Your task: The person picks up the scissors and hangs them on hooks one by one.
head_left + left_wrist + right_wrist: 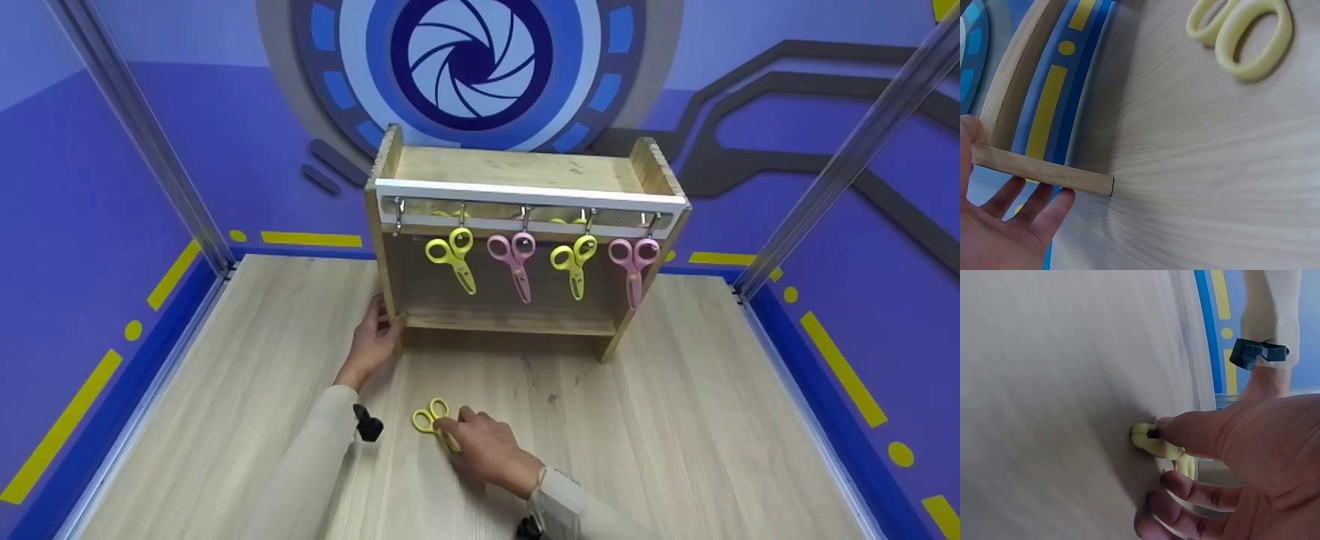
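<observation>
A wooden rack (517, 166) stands at the back of the table. My left hand (373, 346) grips the lower part of its left side panel (1044, 169), fingers on the outer face and thumb around the front. Yellow scissors (1154, 445) lie low over the tabletop in front of the rack, handle loops pointing away from me. My right hand (489, 448) pinches them by the blades between thumb and fingers, which partly hide the blades. Their loops (1249, 73) also appear at the top of the left wrist view.
A white rail (525, 193) with metal hooks runs across the rack's front. From it hang yellow scissors (460, 264), pink scissors (517, 268), another yellow pair (576, 271) and another pink pair (634, 271). The leftmost hook (398, 214) is bare. Printed panels (97, 225) enclose the table.
</observation>
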`<state>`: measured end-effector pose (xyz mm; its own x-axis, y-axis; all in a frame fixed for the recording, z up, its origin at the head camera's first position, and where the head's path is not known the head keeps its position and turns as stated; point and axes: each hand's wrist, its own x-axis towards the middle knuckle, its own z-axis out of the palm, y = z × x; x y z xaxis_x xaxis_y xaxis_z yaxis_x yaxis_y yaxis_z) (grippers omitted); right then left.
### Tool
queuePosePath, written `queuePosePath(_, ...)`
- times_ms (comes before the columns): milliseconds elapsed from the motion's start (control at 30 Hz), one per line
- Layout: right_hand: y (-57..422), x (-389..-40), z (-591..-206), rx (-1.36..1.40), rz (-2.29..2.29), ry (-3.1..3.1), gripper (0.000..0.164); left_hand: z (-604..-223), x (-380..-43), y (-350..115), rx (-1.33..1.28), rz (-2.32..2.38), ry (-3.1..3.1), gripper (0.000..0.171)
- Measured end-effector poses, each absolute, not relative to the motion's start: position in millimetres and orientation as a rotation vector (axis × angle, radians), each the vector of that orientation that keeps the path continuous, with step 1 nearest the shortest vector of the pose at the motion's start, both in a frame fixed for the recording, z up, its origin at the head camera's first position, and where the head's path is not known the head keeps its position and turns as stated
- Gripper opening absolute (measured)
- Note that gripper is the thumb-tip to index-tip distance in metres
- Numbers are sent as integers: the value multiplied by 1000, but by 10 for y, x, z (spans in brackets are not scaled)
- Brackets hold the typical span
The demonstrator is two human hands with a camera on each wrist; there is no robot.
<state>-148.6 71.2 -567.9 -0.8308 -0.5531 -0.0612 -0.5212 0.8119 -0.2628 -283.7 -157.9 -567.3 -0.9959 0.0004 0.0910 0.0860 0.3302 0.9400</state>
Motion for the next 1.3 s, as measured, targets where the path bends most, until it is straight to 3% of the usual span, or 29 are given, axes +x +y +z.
queuePosePath(433,946,-1503,-5649,-862,-371,2904,43,-5649,-2814,-1595,-50,-1806,-2501,54)
queuePosePath(967,960,-1602,-5743,-886,-383,3055,21,-5675,-2819,-1579,-69,-1789,-2507,56)
queuePosePath(1100,963,-1614,-5765,-893,-407,3106,10,-5679,-2831,-1580,-81,-1770,-2506,56)
queuePosePath(1300,962,-1615,-5784,-834,-447,3115,11,-5672,-2828,-1582,-60,-1782,-2513,57)
